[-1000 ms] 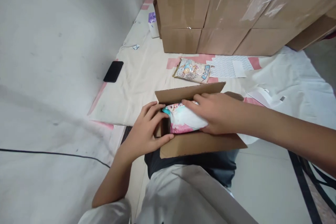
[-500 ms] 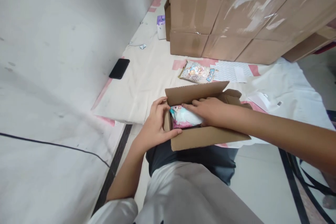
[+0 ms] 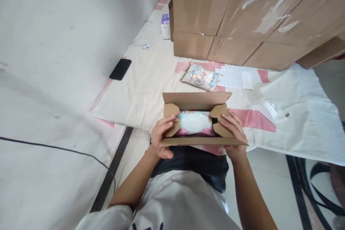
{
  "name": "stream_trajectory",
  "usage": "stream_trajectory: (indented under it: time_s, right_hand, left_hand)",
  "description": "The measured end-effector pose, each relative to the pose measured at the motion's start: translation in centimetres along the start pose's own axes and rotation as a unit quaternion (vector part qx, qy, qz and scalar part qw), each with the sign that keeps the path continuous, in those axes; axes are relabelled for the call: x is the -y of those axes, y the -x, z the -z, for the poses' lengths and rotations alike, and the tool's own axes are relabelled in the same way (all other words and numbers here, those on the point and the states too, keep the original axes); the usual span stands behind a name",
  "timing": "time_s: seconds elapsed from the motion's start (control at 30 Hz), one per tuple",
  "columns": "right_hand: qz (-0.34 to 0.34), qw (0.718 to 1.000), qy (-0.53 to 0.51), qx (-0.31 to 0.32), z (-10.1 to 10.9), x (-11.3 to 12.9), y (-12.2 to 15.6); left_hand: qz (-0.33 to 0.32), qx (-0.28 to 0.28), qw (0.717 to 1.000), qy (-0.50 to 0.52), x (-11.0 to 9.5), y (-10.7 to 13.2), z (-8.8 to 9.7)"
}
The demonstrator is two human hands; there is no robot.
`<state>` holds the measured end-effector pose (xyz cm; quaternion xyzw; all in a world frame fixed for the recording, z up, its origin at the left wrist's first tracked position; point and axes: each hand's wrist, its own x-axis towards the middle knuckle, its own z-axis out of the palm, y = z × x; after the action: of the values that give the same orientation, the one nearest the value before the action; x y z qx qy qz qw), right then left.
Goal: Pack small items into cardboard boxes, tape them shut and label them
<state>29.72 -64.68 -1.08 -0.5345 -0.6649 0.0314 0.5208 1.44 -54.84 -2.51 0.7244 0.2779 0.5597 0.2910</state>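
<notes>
A small cardboard box is held at the near edge of the covered table, with its long flaps standing up. Inside lies a colourful pack of wet wipes with a pale oval lid facing up. My left hand grips the box's left end, its fingers pressing the short flap inward and its thumb below the near flap. At the right end my right hand does the same, fingers bent over the other short flap. Part of the right thumb is hidden.
Past the box lie a shiny printed packet and label sheets. Large wrapped cartons stand stacked behind. A black phone rests at the left beside the wall, and a white paper piece at the right.
My right hand has come out of the box and moved to its right end. Both short flaps now fold inward, and the wipes' lid shows. The box has turned square to me.
</notes>
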Motion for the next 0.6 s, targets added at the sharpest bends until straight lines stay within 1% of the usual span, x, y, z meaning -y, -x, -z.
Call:
stream_trajectory:
  time_s: [0.03,0.1,0.13,0.2,0.27,0.37,0.43,0.5,0.57,0.6]
  right_hand:
    - [0.008,0.999,-0.004,-0.043,-0.8,-0.1,0.0]
    - [0.018,0.993,-0.028,-0.113,-2.1,0.0,-0.5]
    - [0.017,0.99,-0.042,-0.137,-2.5,0.1,-0.8]
    - [-0.003,0.985,-0.065,-0.161,-3.0,0.5,-1.2]
    - [-0.049,0.984,-0.081,-0.153,-3.0,0.9,-1.3]
    - [-0.103,0.982,-0.104,-0.122,-2.9,1.2,-1.0]
    - [-0.125,0.977,-0.135,-0.109,-2.9,1.2,-0.8]
    - [-0.129,0.972,-0.171,-0.095,-2.9,1.2,-0.9]
    - [-0.12,0.972,-0.191,-0.07,-2.9,1.1,-1.4]
    - [-0.115,0.972,-0.194,-0.059,-2.8,1.0,-1.7]
  left_hand:
    - [-0.027,-0.004,1.0,0.012,0.2,-0.1,-0.2]
    - [-0.07,-0.043,0.996,0.038,0.1,-0.6,-0.6]
    - [-0.073,-0.056,0.995,0.042,-0.1,-0.8,-0.8]
    - [-0.062,-0.074,0.995,0.036,-0.6,-1.2,-1.2]
    - [-0.042,-0.079,0.996,0.018,-1.2,-1.5,-1.4]
    - [0.024,-0.061,0.998,0.013,-1.5,-1.9,-0.8]
    - [0.083,-0.025,0.996,0.034,-1.4,-2.4,0.1]
    - [0.132,0.036,0.989,0.052,-1.0,-3.0,0.8]
    - [0.152,0.076,0.984,0.051,-0.4,-3.7,1.2]
    - [0.148,0.078,0.985,0.043,-0.1,-4.1,1.1]
